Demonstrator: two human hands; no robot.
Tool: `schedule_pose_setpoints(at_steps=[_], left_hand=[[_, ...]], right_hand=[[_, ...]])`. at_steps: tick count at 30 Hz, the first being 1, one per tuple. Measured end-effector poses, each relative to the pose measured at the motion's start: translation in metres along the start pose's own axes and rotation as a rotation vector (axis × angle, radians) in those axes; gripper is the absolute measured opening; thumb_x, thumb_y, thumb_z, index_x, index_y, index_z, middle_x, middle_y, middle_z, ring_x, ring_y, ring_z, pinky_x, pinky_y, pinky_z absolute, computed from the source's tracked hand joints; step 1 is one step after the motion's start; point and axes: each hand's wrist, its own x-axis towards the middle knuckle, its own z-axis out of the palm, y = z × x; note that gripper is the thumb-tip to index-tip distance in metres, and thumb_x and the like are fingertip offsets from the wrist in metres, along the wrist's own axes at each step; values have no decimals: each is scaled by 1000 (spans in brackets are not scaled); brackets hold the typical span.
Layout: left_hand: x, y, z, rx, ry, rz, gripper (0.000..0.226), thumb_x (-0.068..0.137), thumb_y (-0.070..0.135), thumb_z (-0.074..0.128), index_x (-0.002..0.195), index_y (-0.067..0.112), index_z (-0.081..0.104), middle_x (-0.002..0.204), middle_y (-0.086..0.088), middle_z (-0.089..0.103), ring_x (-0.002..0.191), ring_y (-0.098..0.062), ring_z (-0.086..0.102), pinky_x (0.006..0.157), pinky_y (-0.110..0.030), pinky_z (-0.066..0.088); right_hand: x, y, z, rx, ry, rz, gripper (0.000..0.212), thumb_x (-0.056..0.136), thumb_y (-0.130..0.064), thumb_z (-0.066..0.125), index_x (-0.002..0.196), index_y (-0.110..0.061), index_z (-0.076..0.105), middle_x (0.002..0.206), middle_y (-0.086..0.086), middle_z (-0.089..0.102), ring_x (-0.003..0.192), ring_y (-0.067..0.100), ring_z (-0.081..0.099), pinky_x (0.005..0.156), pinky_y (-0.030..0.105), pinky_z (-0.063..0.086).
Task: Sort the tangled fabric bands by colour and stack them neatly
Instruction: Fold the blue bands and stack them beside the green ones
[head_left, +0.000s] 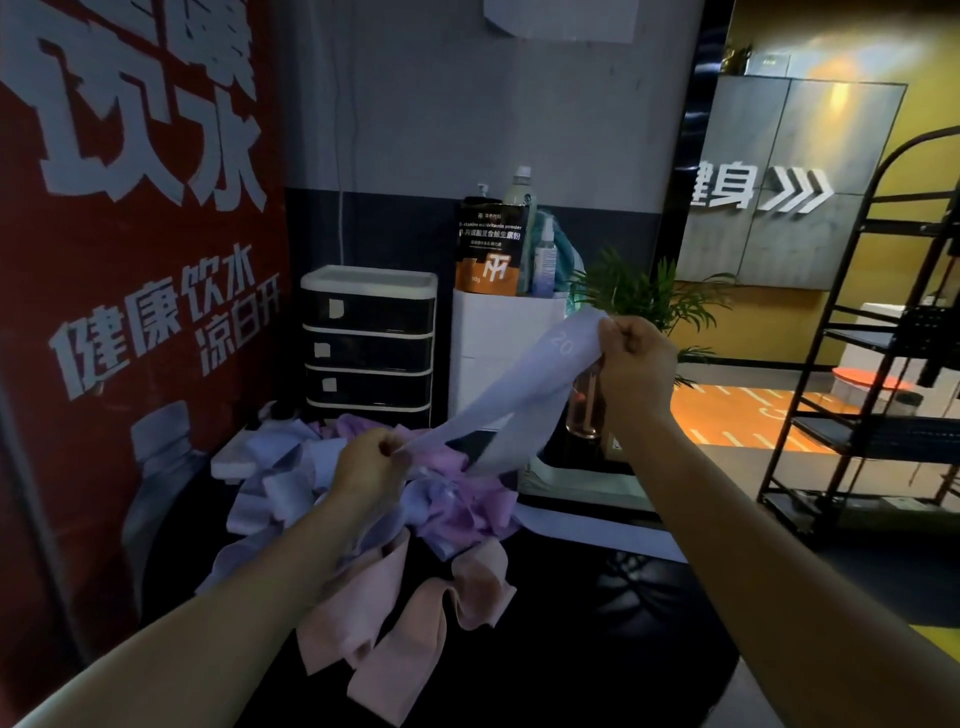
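A pale lavender-blue fabric band (524, 384) marked "20" is stretched in the air between my hands. My right hand (636, 364) grips its upper end, raised at the right. My left hand (371, 462) pinches its lower end just above the pile. Below lies a tangled heap on a dark counter: more pale blue bands (291, 483) at the left, purple bands (467, 499) in the middle, and pink bands (415, 623) nearest me.
A black-and-white drawer unit (369, 338) stands behind the pile, beside a white cabinet (493, 332) carrying a pouch and bottles. A red wall poster (130, 260) closes the left. A pinkish bottle (584, 405) stands behind the band. A black metal rack (857, 364) is at the right.
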Motion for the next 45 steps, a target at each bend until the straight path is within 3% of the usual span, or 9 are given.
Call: schedule_pose_setpoints(at_steps=[3,7,11,15,22,24,30,35,45], left_hand=[[2,-3,-6,-474,-32,-193,26,91,6,56,66,12,53,60,-6,51,64,-23,52,57,-26,51],[1,5,-11,-911,-135,-301,4,91,4,54,92,7,57,87,-12,60,73,-22,57,50,-23,52],[1,4,-14,-815,-287,-200,5,89,11,58,90,9,63,87,-13,59,78,-24,53,65,-31,43],[-2,4,-14,-682,-402,-65,12,79,26,67,75,15,67,65,-8,51,60,-19,40,56,-30,31],[-3,25,-3,-107,-503,206,40,86,31,64,58,17,40,48,13,34,49,-3,32,54,-22,29],[-2,32,1,-61,-472,262,32,86,30,66,61,14,52,58,10,43,57,-6,40,60,-23,34],[8,72,-1,-269,-289,341,7,85,15,67,84,19,61,82,3,61,80,-11,55,75,-25,46],[10,144,-9,-443,-205,435,37,83,17,69,116,12,52,109,0,56,93,-8,56,79,-17,46],[-8,188,28,-635,-453,406,34,82,4,67,114,11,58,109,-9,64,101,-22,61,88,-32,53]], right_hand=[[4,11,-8,4,36,67,19,94,-12,51,98,-1,66,88,11,62,78,20,56,52,12,44],[3,28,-8,-14,57,152,21,94,-14,52,101,0,66,88,11,63,79,21,57,56,19,41],[4,41,-18,3,99,240,21,94,-14,52,101,1,66,87,11,63,81,27,58,64,28,48],[6,46,-26,-11,127,280,17,93,-16,53,92,-4,66,87,11,63,89,32,61,83,46,53],[9,34,-30,13,-15,102,20,93,-11,52,89,5,63,76,15,54,69,22,45,61,30,37],[11,26,-31,-6,-66,27,21,93,-10,51,84,7,60,69,14,50,64,21,42,58,28,34],[21,-15,-31,-139,-189,-209,14,92,-14,54,88,-9,66,78,-2,61,68,5,53,62,13,41],[27,-40,-32,-191,-269,-316,14,90,-15,59,93,-9,71,82,-3,65,69,0,56,63,6,42],[22,-34,-58,-119,-360,-174,10,86,-14,65,91,-7,70,81,1,66,77,16,63,72,29,54]])
